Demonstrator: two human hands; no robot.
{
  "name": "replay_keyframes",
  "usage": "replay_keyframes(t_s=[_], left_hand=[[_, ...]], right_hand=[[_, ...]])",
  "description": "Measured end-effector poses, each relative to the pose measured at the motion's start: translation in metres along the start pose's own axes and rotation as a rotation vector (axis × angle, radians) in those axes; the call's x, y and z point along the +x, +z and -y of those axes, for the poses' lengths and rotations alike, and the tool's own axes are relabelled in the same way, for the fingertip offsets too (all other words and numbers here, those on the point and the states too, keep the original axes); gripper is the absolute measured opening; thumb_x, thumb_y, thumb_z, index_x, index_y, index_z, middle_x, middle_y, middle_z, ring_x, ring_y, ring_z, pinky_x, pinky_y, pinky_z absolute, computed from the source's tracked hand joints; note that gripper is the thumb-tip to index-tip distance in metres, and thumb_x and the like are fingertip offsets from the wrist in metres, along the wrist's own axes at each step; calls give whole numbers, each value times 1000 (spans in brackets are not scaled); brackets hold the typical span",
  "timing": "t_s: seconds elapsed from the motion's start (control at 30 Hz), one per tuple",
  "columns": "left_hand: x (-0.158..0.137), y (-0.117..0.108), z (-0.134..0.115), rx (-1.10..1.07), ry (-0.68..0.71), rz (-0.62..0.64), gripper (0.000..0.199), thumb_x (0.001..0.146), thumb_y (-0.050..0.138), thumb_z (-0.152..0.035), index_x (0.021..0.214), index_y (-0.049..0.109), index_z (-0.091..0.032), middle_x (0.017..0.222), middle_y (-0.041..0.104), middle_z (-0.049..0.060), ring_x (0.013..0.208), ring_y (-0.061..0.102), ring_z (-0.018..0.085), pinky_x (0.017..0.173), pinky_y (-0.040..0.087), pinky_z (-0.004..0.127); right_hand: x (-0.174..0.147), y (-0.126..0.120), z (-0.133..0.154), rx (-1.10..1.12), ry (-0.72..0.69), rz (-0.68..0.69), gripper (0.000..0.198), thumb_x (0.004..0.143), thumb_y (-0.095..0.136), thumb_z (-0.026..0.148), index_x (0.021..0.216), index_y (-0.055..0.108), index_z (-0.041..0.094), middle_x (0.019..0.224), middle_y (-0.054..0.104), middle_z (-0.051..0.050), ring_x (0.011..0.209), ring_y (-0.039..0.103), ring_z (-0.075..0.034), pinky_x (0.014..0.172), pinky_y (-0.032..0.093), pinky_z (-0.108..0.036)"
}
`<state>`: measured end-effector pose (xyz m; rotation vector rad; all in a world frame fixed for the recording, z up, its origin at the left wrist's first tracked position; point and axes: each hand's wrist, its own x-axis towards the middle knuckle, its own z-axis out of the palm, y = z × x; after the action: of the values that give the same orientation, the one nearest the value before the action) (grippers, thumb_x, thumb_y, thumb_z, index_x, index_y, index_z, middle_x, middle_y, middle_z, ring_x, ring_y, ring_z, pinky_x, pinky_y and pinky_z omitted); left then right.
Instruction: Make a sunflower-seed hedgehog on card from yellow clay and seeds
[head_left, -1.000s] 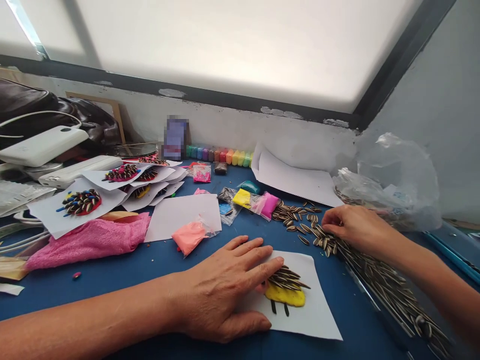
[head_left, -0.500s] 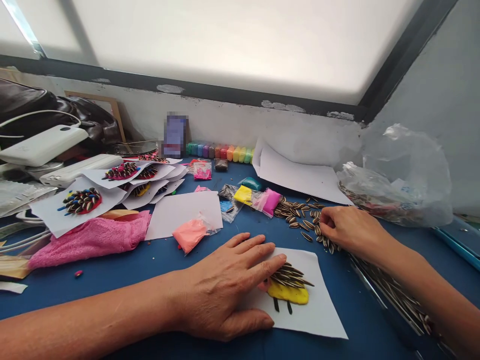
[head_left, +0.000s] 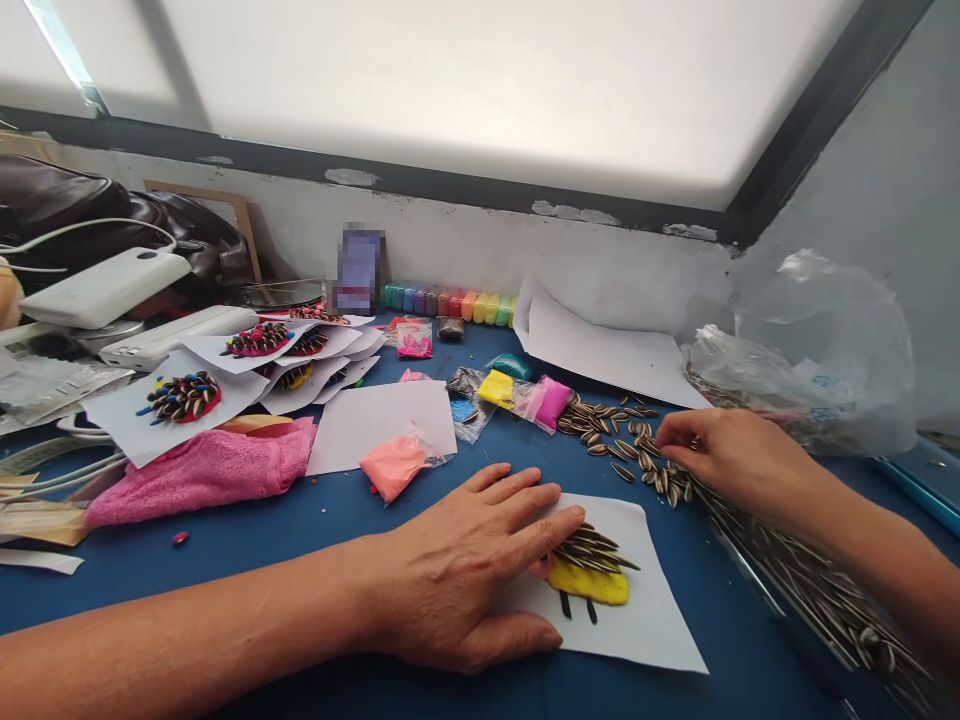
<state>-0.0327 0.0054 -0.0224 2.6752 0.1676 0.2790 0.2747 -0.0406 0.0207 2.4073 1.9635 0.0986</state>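
- The yellow clay body lies on a white sheet at the near edge of view, with sunflower-seed spines fanned over its upper part and two dark slivers below it like legs; no seed appears to have been added over the last second.
- The left hand has stayed spread flat on the sheet, its grip open, covering the pink end of the figure; it seems to be steadying the paper.
- The right hand, which dipped to the loose sunflower seeds half a second ago, is now slightly higher above them, fingers curled; whether its grip has closed on a seed cannot be told.
- So the work seems to be at the picking-out stage, away from the figure.
- Beneath the right forearm, a clear-edged tray holds many more seeds, unchanged.
- Farther off on the blue table, the yellow clay packet, purple clay packet and salmon clay packet lie undisturbed.
- At the far left, seed-covered figures on sheets overlap behind the pink towel; the whole view has merely swung a little.
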Motion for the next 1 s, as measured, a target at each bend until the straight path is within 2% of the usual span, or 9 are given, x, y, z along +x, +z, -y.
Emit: replay_keyframes(t_s=[0.13,0.27,0.47,0.67,0.87,1.0], left_hand=[[1,-1,-1,3,-11,13,76,93,58,-55,153,34,-14,154,42,18,145,33,38,120,23,54],[0,0,-2,-4,-19,39,77,94,55,-56,155,31,-16,155,40,17,147,30,37,120,21,55],[0,-1,-2,6,-20,50,77,95,55,-55,155,30,-15,156,40,17,147,30,37,120,21,56],[0,1,-1,24,-6,28,77,94,56,-56,154,32,-14,156,39,17,146,31,37,120,22,54],[0,3,1,27,5,8,77,95,55,-56,156,29,-17,156,40,17,146,33,36,120,22,55],[0,3,2,23,14,-1,77,94,56,-56,155,30,-16,155,41,17,144,35,36,120,22,55]], right_hand=[[-4,5,0,56,-86,39,23,82,59,20,92,77,27,83,78,0,72,71,-19,63,51,-29],[-6,12,-1,49,-136,27,25,86,57,22,101,77,26,92,77,-2,80,71,-20,69,51,-31],[-7,15,3,-9,-212,-1,22,90,52,23,92,74,23,90,71,-5,78,67,-20,69,48,-31],[-7,16,8,-29,-243,-34,22,89,52,20,96,73,24,93,69,-4,78,67,-20,66,46,-31],[-7,17,6,-11,-272,-87,20,92,51,25,81,68,21,83,67,-5,71,64,-19,63,46,-31],[-8,16,5,14,-280,-122,17,91,53,25,89,70,21,87,70,-5,72,66,-19,65,48,-31]])
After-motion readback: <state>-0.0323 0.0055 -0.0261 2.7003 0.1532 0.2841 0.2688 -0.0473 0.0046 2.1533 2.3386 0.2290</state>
